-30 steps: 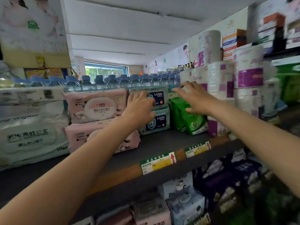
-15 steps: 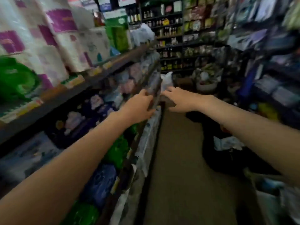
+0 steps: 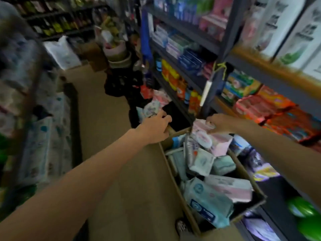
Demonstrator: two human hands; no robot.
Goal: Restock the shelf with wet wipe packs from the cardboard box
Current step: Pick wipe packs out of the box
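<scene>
Mid-task: cardboard box (image 3: 225,220) on floor, still approx. full of wet wipe packs. Right hand (image 3: 219,123) grips pink pack (image 3: 211,138) at box top; left hand (image 3: 155,126) over box rim, fingers curled, holding nothing visible. Most packs left to shelve.

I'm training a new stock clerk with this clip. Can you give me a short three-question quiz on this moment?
1. True or false: the right hand grips a pink wipe pack over the cardboard box.
2. Where is the left hand?
A. at the box's far left corner
B. on a shelf
C. deep inside the box
3. Fill in: the box stands on the ____, beside the shelving on the person's right.

Key
1. True
2. A; whether it holds the edge is too blurred to tell
3. floor
</scene>
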